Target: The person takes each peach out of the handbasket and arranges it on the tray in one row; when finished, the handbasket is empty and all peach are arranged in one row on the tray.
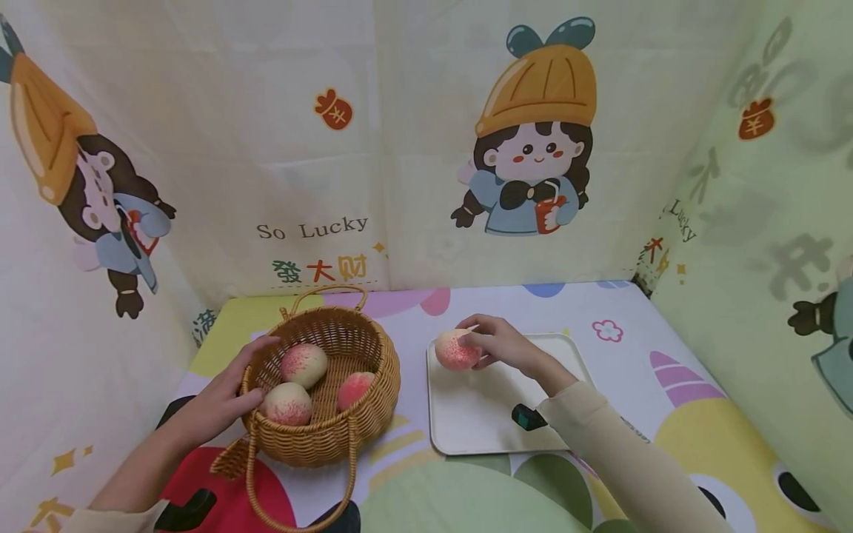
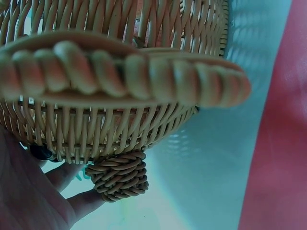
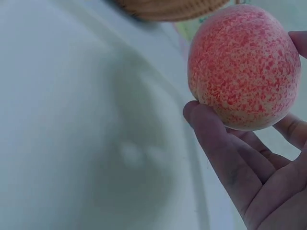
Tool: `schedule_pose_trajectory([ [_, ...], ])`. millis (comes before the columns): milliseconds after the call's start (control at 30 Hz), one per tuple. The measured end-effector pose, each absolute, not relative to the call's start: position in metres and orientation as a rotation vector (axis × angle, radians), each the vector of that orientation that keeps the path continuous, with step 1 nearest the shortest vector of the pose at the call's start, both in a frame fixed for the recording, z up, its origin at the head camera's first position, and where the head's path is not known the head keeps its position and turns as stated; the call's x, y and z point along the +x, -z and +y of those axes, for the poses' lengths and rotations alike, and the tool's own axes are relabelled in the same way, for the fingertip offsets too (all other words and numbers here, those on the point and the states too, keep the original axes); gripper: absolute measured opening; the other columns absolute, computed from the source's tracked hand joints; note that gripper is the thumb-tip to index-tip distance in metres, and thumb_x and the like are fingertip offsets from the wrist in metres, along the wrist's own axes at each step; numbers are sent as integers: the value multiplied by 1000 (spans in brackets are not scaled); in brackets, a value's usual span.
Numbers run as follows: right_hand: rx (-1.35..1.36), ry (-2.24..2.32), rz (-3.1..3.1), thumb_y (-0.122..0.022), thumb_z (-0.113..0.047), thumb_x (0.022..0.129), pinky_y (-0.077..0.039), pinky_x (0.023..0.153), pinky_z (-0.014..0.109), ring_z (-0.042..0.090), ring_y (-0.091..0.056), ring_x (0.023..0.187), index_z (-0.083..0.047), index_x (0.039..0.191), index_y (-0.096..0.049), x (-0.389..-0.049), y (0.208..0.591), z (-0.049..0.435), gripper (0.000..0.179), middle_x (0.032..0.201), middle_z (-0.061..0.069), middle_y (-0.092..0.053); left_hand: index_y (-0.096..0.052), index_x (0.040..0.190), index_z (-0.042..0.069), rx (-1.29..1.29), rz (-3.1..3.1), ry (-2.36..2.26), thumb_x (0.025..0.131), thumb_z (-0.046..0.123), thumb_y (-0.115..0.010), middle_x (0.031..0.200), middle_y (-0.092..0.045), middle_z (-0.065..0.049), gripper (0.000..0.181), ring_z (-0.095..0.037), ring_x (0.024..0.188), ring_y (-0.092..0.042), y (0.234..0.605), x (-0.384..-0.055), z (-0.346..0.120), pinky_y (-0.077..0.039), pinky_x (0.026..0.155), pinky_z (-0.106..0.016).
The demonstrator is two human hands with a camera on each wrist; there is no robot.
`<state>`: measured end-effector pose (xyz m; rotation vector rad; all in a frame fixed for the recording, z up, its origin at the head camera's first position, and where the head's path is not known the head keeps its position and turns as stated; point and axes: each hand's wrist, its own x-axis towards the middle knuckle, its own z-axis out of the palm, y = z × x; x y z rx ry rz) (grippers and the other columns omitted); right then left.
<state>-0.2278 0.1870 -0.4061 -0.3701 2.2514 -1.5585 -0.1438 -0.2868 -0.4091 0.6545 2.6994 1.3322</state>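
Note:
My right hand (image 1: 496, 344) holds a pink-speckled peach (image 1: 457, 350) by its sides over the far left part of a white tray (image 1: 480, 429). In the right wrist view, fingertips and thumb are spread around the peach (image 3: 244, 67). At the left, my left hand (image 1: 223, 396) grips the side of a round wicker basket (image 1: 386, 370), thumb and forefinger at its rim. Inside the basket lie a pale peach with a pink blush (image 1: 303, 365), another pale peach (image 1: 288, 404) and a pinker peach (image 1: 356, 389). The left wrist view shows fingers against the basket's outer weave (image 2: 120, 129).
The basket has a far handle (image 1: 329, 290) standing up and a near handle (image 1: 349, 474) hanging toward me. A small woven piece (image 1: 231, 459) juts from its near left side. Printed cloth covers the table (image 1: 620, 355) and the walls (image 1: 413, 148) around it.

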Motion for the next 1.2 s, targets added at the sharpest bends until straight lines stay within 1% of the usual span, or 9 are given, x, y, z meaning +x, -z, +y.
schedule_pose_trajectory([
  [200, -359, 1434, 2281, -59, -26, 96, -60, 70, 45, 27, -68, 74, -5, 126, -61, -223, 425, 187, 36, 106, 12, -66, -24, 158, 17, 661, 2691, -1338, 87, 10, -59, 161, -17, -23, 79, -57, 140, -20, 409, -145, -287, -37, 85, -82],
  [467, -428, 1162, 2457, -56, -41, 100, -56, 62, 41, 25, -66, 70, -16, 117, -68, -218, 428, 180, 33, 104, 5, -64, -24, 157, 15, 669, 2694, -1344, 87, 9, -59, 161, -16, -24, 79, -57, 140, -20, 409, -145, -287, -38, 85, -81],
  [567, -547, 1064, 2537, -50, -43, 104, -54, 73, 41, 22, -64, 83, -19, 120, -67, -216, 429, 182, 34, 111, 3, -65, -24, 157, 15, 661, 2693, -1344, 87, 9, -59, 161, -16, -24, 79, -58, 140, -20, 408, -144, -286, -38, 84, -81],
  [700, -714, 990, 2620, -46, -42, 106, -46, 99, 46, 22, -58, 116, -16, 135, -62, -214, 432, 189, 42, 133, 2, -62, -24, 157, 15, 654, 2695, -1340, 86, 10, -59, 161, -16, -24, 79, -58, 139, -20, 409, -144, -286, -39, 84, -81],
  [733, -735, 992, 2627, -47, -42, 106, -45, 100, 47, 23, -57, 119, -16, 137, -61, -214, 432, 191, 43, 137, 3, -60, -24, 158, 16, 653, 2696, -1339, 86, 10, -59, 161, -16, -24, 80, -58, 139, -20, 409, -144, -286, -39, 84, -81],
  [900, -778, 1079, 2581, -53, -38, 105, -52, 87, 42, 22, -60, 107, -13, 143, -58, -211, 434, 202, 46, 143, 8, -55, -25, 157, 15, 665, 2702, -1337, 86, 9, -59, 161, -17, -24, 79, -57, 139, -21, 410, -145, -286, -39, 84, -80],
  [967, -763, 1093, 2542, -64, -40, 99, -53, 81, 38, 19, -62, 96, -13, 145, -55, -209, 435, 205, 54, 144, 8, -54, -25, 157, 15, 666, 2701, -1338, 86, 9, -59, 161, -17, -24, 79, -56, 139, -21, 409, -145, -286, -39, 84, -81],
  [1100, -761, 1060, 2523, -86, -32, 81, -54, 82, 33, 13, -66, 87, -12, 150, -48, -209, 439, 207, 82, 142, 6, -53, -24, 157, 16, 662, 2695, -1340, 87, 9, -59, 161, -16, -23, 79, -56, 139, -21, 410, -145, -285, -38, 84, -81],
  [1200, -759, 1086, 2504, -91, -25, 74, -56, 76, 32, 12, -68, 76, -11, 149, -48, -211, 443, 204, 87, 134, 5, -57, -24, 157, 16, 661, 2691, -1346, 87, 9, -59, 161, -16, -24, 79, -57, 139, -20, 410, -145, -286, -39, 84, -81],
])
